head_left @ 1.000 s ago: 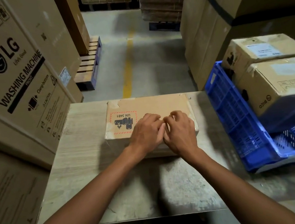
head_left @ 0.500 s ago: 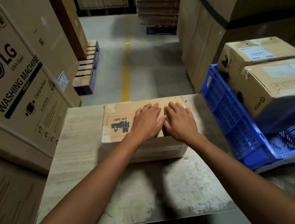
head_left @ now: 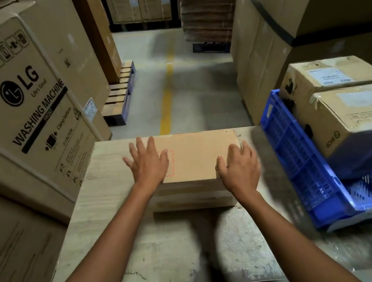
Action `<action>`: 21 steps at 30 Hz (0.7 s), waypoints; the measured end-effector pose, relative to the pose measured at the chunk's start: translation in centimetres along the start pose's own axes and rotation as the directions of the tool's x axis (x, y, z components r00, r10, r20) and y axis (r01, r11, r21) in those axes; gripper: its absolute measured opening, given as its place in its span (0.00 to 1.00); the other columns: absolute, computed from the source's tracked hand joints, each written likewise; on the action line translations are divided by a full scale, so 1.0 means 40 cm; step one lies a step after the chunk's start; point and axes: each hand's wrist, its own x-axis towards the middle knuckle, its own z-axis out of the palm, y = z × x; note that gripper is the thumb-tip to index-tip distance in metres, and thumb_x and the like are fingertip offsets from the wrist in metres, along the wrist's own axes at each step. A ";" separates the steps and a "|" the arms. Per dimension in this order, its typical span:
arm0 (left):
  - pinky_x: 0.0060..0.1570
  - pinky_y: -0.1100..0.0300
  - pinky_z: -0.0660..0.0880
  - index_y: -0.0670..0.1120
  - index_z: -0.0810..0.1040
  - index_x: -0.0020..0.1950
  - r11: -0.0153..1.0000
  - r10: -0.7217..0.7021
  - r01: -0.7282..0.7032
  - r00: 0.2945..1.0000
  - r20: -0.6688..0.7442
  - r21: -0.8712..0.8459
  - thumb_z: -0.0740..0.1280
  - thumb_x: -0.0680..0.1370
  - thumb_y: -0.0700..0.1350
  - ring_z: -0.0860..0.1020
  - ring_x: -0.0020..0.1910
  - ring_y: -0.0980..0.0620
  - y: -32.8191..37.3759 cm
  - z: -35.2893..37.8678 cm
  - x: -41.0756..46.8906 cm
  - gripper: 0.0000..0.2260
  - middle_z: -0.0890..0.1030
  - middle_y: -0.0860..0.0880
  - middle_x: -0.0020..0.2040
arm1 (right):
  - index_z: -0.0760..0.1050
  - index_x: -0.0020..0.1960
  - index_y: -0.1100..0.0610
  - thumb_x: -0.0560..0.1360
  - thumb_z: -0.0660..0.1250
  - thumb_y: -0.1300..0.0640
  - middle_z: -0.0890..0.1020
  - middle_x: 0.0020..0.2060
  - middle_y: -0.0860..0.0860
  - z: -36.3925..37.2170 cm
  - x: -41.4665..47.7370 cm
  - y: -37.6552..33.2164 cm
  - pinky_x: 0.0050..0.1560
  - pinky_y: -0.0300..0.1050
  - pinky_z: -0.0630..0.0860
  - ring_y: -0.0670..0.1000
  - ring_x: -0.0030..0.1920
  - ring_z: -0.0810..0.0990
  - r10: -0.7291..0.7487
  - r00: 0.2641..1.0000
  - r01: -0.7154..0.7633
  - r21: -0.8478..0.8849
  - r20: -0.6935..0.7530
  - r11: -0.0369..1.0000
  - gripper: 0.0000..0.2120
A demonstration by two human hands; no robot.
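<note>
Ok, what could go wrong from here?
The box sits at the far edge of the table, so a forward push could send it off. The left hand is spread flat over it, no grip, so a lift might slip. The right hand is near the tilted blue crate and might knock it.
</note>
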 end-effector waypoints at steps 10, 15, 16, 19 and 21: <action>0.59 0.47 0.72 0.50 0.55 0.81 0.928 -0.149 0.155 0.988 0.043 -0.338 0.58 0.84 0.53 0.74 0.65 0.39 -0.048 0.004 -0.003 0.26 0.67 0.42 0.73 | 0.71 0.70 0.54 0.77 0.67 0.46 0.82 0.58 0.57 -0.074 0.062 -0.051 0.58 0.59 0.78 0.61 0.58 0.80 0.243 0.969 -0.240 0.388 0.041 0.890 0.24; 0.62 0.47 0.70 0.51 0.56 0.80 0.821 -0.200 0.214 0.976 0.085 -0.529 0.52 0.85 0.52 0.72 0.67 0.37 -0.038 0.071 -0.032 0.22 0.66 0.41 0.72 | 0.74 0.70 0.52 0.78 0.68 0.49 0.84 0.52 0.56 -0.162 0.145 -0.138 0.50 0.59 0.82 0.57 0.50 0.84 0.039 0.984 0.027 0.361 -0.174 0.932 0.21; 0.64 0.47 0.68 0.50 0.55 0.80 0.797 -0.204 0.256 0.967 0.154 -0.547 0.51 0.86 0.52 0.70 0.69 0.37 -0.032 0.093 -0.044 0.23 0.65 0.39 0.73 | 0.76 0.68 0.52 0.78 0.68 0.49 0.85 0.51 0.56 -0.175 0.156 -0.160 0.50 0.59 0.82 0.57 0.49 0.83 -0.023 0.978 0.094 0.347 -0.205 0.933 0.19; 0.69 0.47 0.62 0.46 0.57 0.80 0.802 -0.225 0.331 0.938 0.262 -0.496 0.53 0.86 0.51 0.63 0.73 0.36 -0.033 0.137 -0.070 0.23 0.62 0.38 0.75 | 0.80 0.63 0.52 0.78 0.70 0.50 0.86 0.50 0.56 -0.184 0.156 -0.215 0.51 0.56 0.79 0.58 0.49 0.82 -0.204 0.954 0.260 0.272 -0.219 0.926 0.15; 0.70 0.49 0.62 0.43 0.63 0.77 0.785 -0.212 0.252 0.968 0.136 -0.566 0.56 0.85 0.50 0.63 0.73 0.38 -0.034 0.120 -0.069 0.22 0.62 0.39 0.76 | 0.83 0.60 0.51 0.79 0.69 0.49 0.86 0.49 0.54 -0.178 0.141 -0.232 0.49 0.52 0.77 0.58 0.49 0.82 -0.306 0.925 0.360 0.260 -0.226 0.896 0.13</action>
